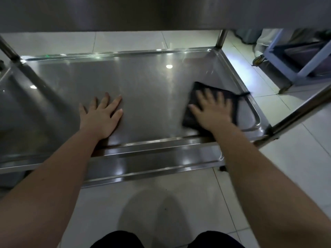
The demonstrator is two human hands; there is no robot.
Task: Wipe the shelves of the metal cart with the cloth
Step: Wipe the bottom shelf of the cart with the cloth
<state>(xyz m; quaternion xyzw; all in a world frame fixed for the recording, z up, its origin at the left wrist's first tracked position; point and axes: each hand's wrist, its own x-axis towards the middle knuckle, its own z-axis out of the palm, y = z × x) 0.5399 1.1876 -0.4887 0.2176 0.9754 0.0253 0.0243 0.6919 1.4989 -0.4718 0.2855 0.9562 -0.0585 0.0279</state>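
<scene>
The metal cart's middle shelf (143, 83) is a shiny steel tray with a raised rim, seen from above under the top shelf (161, 13). A dark cloth (232, 100) lies flat on the shelf near its right end. My right hand (211, 110) presses on the cloth with straight, spread fingers and looks motion-blurred. My left hand (101, 115) rests flat on the bare steel left of centre, fingers spread. A lower shelf's front edge (152, 169) shows below.
Steel posts (221, 38) stand at the cart's corners, and a slanted steel bar (300, 111) runs past the right end. A pale blue frame with a dark panel (304, 58) stands on the tiled floor (179, 203) at the far right.
</scene>
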